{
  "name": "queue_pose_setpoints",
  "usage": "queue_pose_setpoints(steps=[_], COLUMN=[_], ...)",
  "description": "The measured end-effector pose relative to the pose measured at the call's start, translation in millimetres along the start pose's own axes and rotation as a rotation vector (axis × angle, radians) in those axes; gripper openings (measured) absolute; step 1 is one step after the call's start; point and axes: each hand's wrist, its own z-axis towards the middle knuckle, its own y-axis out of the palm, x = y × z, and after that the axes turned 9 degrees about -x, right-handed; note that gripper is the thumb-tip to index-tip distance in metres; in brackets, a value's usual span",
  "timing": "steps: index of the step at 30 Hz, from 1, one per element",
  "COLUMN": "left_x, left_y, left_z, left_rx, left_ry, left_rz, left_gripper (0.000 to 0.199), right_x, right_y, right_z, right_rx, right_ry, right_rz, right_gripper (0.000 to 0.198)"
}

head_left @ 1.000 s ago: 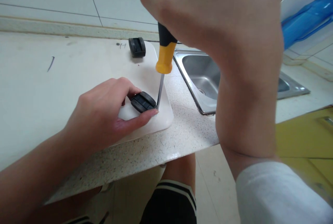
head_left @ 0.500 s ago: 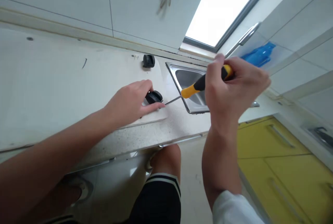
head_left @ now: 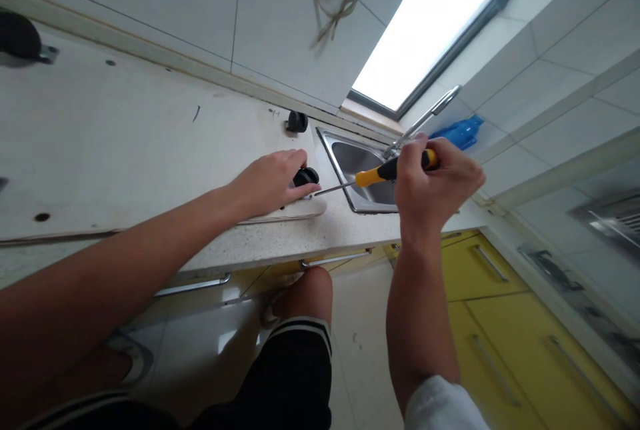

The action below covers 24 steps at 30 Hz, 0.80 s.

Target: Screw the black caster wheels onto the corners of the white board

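Note:
My left hand (head_left: 280, 182) is closed round a black caster wheel (head_left: 306, 177) at the near right corner of a white board (head_left: 145, 143). Thumb and fingers hide part of the wheel and its mount. In my right hand (head_left: 435, 180) is a screwdriver (head_left: 373, 177) with a yellow and black handle, tilted with its shaft pointing left and down. The tip is at the base of the caster, beside my left thumb; whether it sits in a screw I cannot tell. A second black caster (head_left: 297, 122) stands at the board's far right corner.
Right of the board is a steel sink (head_left: 345, 150) with a faucet (head_left: 425, 117) and a blue object (head_left: 460, 133) behind it. Another black caster (head_left: 20, 37) sits at the far left. Yellow drawers (head_left: 480, 270) are below on the right. The wall runs along the back.
The camera view has shifted, bringing the far-left caster into sight. My left hand still grips the caster, and the screwdriver tip stays at its base.

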Motion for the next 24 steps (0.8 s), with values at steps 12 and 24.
queue_pose_setpoints(steps=[12, 24], left_x=[-2.0, -2.7], left_y=[2.0, 4.3], left_z=[0.1, 1.2], left_rx=[0.009, 0.009], left_ry=[0.007, 0.001], left_rz=[0.001, 0.015], left_gripper=[0.043, 0.046], right_x=[-6.3, -17.7], right_y=[9.9, -13.5], right_z=[-4.8, -6.3], right_rx=[-0.020, -0.195], right_ry=[-0.039, -0.135], right_rz=[0.006, -0.105], right_gripper=[0.036, 0.042])
